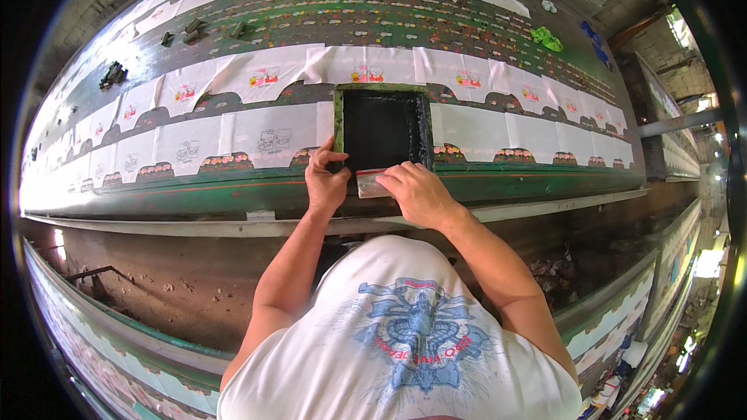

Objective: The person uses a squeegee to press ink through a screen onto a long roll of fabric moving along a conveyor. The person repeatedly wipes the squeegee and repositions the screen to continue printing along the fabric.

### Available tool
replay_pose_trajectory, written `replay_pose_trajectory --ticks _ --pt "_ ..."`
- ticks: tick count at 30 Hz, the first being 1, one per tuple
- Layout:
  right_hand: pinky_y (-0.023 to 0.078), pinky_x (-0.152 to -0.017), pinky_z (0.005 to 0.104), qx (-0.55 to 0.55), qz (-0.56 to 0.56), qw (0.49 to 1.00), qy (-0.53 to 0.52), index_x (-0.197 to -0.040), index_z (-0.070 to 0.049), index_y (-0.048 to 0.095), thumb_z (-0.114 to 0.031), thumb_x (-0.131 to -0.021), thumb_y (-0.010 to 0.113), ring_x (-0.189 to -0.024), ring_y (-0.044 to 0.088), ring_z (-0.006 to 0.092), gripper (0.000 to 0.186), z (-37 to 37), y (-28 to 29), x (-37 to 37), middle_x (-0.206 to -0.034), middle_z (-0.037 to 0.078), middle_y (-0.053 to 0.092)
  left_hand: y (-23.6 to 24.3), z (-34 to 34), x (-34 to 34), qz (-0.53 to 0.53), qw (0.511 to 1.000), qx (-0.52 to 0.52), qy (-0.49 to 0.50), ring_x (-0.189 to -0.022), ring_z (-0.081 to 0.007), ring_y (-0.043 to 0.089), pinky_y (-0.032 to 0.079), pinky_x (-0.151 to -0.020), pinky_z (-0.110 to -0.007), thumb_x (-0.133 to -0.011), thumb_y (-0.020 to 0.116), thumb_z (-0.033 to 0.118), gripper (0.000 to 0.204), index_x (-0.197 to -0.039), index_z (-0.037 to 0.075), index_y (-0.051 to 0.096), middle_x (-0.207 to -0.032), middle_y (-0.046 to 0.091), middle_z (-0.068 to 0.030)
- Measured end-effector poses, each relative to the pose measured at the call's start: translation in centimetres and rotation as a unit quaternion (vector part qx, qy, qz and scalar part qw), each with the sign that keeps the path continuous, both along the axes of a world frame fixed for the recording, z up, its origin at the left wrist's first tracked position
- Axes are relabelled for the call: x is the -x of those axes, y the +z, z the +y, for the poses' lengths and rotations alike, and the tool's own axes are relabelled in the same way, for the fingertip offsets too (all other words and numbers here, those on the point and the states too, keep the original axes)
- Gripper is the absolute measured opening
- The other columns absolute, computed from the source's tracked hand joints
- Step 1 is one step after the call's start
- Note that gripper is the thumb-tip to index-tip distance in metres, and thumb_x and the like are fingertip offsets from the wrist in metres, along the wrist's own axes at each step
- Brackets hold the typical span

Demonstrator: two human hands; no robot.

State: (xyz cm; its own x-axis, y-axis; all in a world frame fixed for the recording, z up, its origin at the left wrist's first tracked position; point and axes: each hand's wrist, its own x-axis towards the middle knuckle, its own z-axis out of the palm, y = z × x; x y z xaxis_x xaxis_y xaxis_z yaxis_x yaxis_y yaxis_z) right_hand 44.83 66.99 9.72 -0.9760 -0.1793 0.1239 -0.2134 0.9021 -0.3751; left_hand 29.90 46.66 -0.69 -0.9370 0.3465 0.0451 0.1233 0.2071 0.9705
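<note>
A screen-printing frame (339,113) with green, ink-stained edges lies on the long table, its mesh dark with black ink. At its near left corner my left hand (327,179) is closed, fingers bent round the edge. My right hand (420,193) grips a flat, pale squeegee (374,184) with a red line along its top, just at the near edge of the frame. White cloth pieces lie in rows on both sides of the frame. To the left, a cloth piece (274,136) bears black outline figures; on the right, the nearest cloth piece (467,132) looks plain.
Farther back, another row holds cloth (268,78) with coloured prints. Dark lumps (113,75) sit at the far left, a bright green rag (547,39) and a blue cloth (595,43) at the far right. A pale rail (498,211) edges the table; a second table (132,342) stands behind me.
</note>
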Motion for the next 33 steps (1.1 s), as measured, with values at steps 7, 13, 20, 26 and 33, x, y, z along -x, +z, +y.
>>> replay_pose_trajectory --ticks 7,13,20,26,33 --pt "0.057 -0.105 0.0516 0.076 -0.124 0.989 0.005 -0.124 -0.008 0.079 0.000 -0.096 0.067 -0.118 0.071 0.0412 0.031 5.5 2.0 7.1 -0.117 0.016 0.077 -0.7 -0.3 0.3 -0.002 1.000 0.002 -0.006 -0.151 -0.0331 0.060 0.046 -0.125 -0.043 -0.078 0.074 -0.007 0.031 -0.105 0.004 0.082 -0.164 0.065 -0.0190" --pt "0.059 -0.103 0.0533 0.022 -0.018 0.997 -0.078 -0.121 -0.006 0.080 0.000 -0.093 0.064 -0.116 0.074 0.0406 0.033 7.8 0.8 13.5 -0.115 0.017 0.079 -0.1 -0.2 0.0 0.017 0.999 0.049 -0.015 -0.153 -0.0395 0.058 0.047 -0.124 -0.046 -0.081 0.074 -0.007 0.022 -0.098 0.006 0.080 -0.167 0.062 -0.0197" --pt "0.056 -0.102 0.0528 -0.008 0.024 0.996 -0.091 -0.128 -0.010 0.080 0.002 -0.090 0.065 -0.115 0.073 0.0372 0.043 6.8 -1.9 13.0 -0.119 0.013 0.079 -1.4 -0.7 -0.1 0.093 0.994 0.046 -0.022 -0.151 -0.0390 0.060 0.046 -0.123 -0.048 -0.083 0.073 -0.010 0.015 -0.086 0.004 0.073 -0.166 0.063 -0.0224" --pt "0.050 -0.100 0.0503 -0.024 0.028 0.996 -0.077 -0.132 -0.008 0.076 0.004 -0.086 0.065 -0.115 0.065 0.0350 0.049 1.2 -2.0 5.7 -0.127 0.009 0.073 -1.3 -0.7 -0.3 0.076 0.997 0.023 -0.011 -0.151 -0.0372 0.061 0.044 -0.125 -0.047 -0.080 0.074 -0.012 0.016 -0.084 0.003 0.072 -0.164 0.065 -0.0226" --pt "0.051 -0.104 0.0493 -0.004 0.028 0.995 -0.091 -0.131 -0.007 0.076 -0.003 -0.092 0.067 -0.117 0.065 0.0340 0.040 -2.3 -1.4 0.6 -0.127 0.011 0.073 -1.5 -0.2 0.1 0.038 0.999 -0.011 -0.012 -0.150 -0.0378 0.060 0.040 -0.129 -0.048 -0.078 0.075 -0.011 0.017 -0.082 0.005 0.072 -0.164 0.065 -0.0213"
